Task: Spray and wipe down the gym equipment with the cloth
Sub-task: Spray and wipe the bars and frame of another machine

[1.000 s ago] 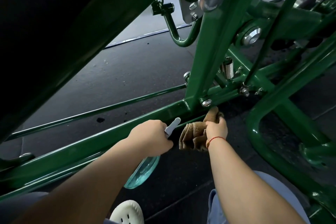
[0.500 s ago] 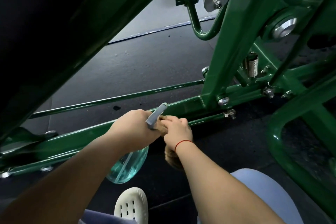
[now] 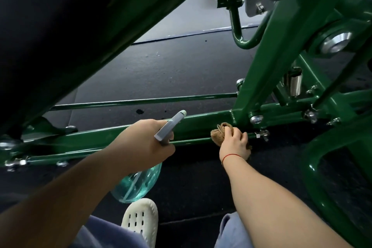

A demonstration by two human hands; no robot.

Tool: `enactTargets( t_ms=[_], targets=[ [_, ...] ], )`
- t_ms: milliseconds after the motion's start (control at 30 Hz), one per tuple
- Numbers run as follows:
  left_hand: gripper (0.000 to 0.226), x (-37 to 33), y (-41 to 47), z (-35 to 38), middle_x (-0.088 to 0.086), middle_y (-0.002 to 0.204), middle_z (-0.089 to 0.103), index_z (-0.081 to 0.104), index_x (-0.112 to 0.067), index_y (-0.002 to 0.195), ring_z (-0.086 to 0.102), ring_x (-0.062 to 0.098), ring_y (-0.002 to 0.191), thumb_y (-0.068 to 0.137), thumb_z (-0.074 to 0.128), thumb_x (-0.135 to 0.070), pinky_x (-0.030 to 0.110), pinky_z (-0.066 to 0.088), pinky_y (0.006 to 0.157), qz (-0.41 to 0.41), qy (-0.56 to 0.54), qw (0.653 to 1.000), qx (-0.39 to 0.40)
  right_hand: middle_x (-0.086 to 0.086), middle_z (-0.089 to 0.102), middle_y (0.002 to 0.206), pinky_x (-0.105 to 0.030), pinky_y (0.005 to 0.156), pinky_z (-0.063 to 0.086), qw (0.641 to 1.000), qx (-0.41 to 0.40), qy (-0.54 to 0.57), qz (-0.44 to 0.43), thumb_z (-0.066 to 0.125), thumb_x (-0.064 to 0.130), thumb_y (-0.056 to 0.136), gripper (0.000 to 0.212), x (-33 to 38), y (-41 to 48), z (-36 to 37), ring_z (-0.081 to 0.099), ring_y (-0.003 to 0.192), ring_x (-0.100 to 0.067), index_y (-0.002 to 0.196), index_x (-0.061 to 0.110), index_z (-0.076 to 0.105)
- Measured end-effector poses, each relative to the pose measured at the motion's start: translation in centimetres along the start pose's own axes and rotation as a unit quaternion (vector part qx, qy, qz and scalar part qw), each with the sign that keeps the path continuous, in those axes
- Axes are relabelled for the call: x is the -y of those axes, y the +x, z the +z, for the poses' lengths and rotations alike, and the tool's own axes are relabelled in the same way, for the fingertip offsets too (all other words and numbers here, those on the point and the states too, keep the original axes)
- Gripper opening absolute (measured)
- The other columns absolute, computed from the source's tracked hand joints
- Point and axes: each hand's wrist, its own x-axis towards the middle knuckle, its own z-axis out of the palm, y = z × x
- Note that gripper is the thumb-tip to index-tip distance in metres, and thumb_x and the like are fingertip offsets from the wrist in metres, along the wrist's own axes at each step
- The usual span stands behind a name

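A: Where is the cloth at this moment?

B: The bunched brown cloth (image 3: 219, 132) sits under the right hand (image 3: 234, 143). Its fingers are curled over the wad and press it against the glossy green steel base rail (image 3: 201, 125), right beside the joint with the slanted green upright post (image 3: 259, 78).

A: And the other hand?

B: The left hand (image 3: 145, 143) has its fingers wrapped round the neck of the translucent teal plastic spray bottle (image 3: 138, 185), which hangs tilted below the fist. The grey trigger head (image 3: 171, 127) sticks up across the rail, with the nozzle aimed past it toward the dark rubber floor (image 3: 161, 70). I cannot tell whether a finger is on the trigger.

A: So what might go wrong from here?

B: Three things, I'd judge. A squeeze at that angle would likely send mist over the rail and onto the floor, leaving a slick patch and a dry frame. Then there's the small silver wing bolt (image 3: 262, 134), just beside the right knuckles on the thin green rod (image 3: 191, 141). A stroke toward it could snag the loose folds or scrape skin. And with the cloth balled so tightly, only a small face touches the paint, so the weld corner may get skipped.
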Motion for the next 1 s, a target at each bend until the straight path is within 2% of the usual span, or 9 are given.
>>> enactTargets(
  t_ms=[133,233,367,500,600,700,867,1000],
  targets=[
    [0.044,0.3,-2.7,-1.4,-0.006,0.069,0.063,0.066,-0.019,0.086,0.06,0.017,0.065,0.061,0.045,-0.048,0.046,0.053,0.066,0.044,-0.016,0.997,-0.059,-0.001,0.016,0.157,-0.058,0.104,0.039,1.0,0.001,-0.005,0.022,0.046,0.011,0.1,0.057,0.3,0.7,-0.4,0.004,0.151,-0.032,0.148,0.034,0.026],
    [0.042,0.2,-3.6,-2.1,-0.004,0.07,0.063,0.066,-0.017,0.086,0.06,0.019,0.064,0.062,0.045,-0.045,0.046,0.052,0.064,0.059,0.008,0.996,-0.063,-0.003,0.016,0.158,-0.06,0.104,0.038,0.999,0.015,0.005,0.036,0.047,0.011,0.099,0.056,0.7,0.7,-0.4,0.003,0.151,-0.034,0.148,0.031,0.029],
    [0.041,0.3,-3.7,-1.7,-0.007,0.07,0.06,0.06,-0.023,0.082,0.059,0.017,0.066,0.062,0.039,-0.052,0.042,0.052,0.065,0.048,0.034,0.998,-0.024,-0.002,0.01,0.16,-0.062,0.102,0.038,0.998,0.027,0.007,0.049,0.056,0.008,0.093,0.069,0.7,0.7,-0.6,0.0,0.151,-0.034,0.15,0.032,0.025],
    [0.045,1.6,-3.8,-0.3,-0.011,0.077,0.063,0.063,-0.028,0.089,0.061,0.011,0.074,0.061,0.039,-0.055,0.041,0.054,0.07,0.021,0.025,0.999,-0.006,0.0,0.006,0.16,-0.063,0.102,0.039,0.998,0.041,0.014,0.052,0.075,0.003,0.081,0.092,0.7,0.6,-0.7,-0.003,0.152,-0.034,0.15,0.033,0.022],
    [0.033,2.4,-3.9,1.0,-0.011,0.077,0.063,0.06,-0.031,0.085,0.06,0.008,0.074,0.063,0.045,-0.051,0.039,0.054,0.07,-0.005,0.011,1.0,0.013,0.0,0.007,0.16,-0.059,0.106,0.037,0.998,0.046,0.015,0.051,0.08,0.006,0.078,0.098,0.7,0.6,-1.0,-0.002,0.152,-0.033,0.151,0.032,0.02],
    [0.024,3.5,-4.2,1.8,-0.009,0.077,0.063,0.059,-0.03,0.084,0.059,0.009,0.072,0.066,0.049,-0.043,0.04,0.054,0.069,-0.032,-0.01,0.999,0.024,-0.002,0.007,0.16,-0.057,0.109,0.035,0.997,0.046,0.017,0.063,0.075,0.008,0.081,0.093,1.2,0.4,-1.1,0.0,0.152,-0.033,0.153,0.031,0.02],
    [0.041,6.4,-5.8,2.0,-0.005,0.078,0.065,0.062,-0.02,0.088,0.061,0.016,0.074,0.064,0.045,-0.049,0.048,0.053,0.073,-0.033,-0.039,0.999,-0.003,-0.005,0.008,0.16,-0.058,0.105,0.038,0.995,0.056,0.007,0.08,0.071,0.009,0.087,0.084,3.3,-0.3,-1.3,0.002,0.15,-0.037,0.153,0.03,0.023],
    [0.047,8.7,-6.9,1.4,-0.005,0.074,0.063,0.062,-0.021,0.086,0.061,0.016,0.071,0.06,0.04,-0.053,0.047,0.054,0.071,-0.037,-0.032,0.999,-0.002,-0.008,0.014,0.16,-0.057,0.106,0.039,0.994,0.08,-0.031,0.065,0.069,0.009,0.088,0.08,5.1,-1.3,-1.6,0.009,0.149,-0.038,0.154,0.027,0.027]
  ],
)
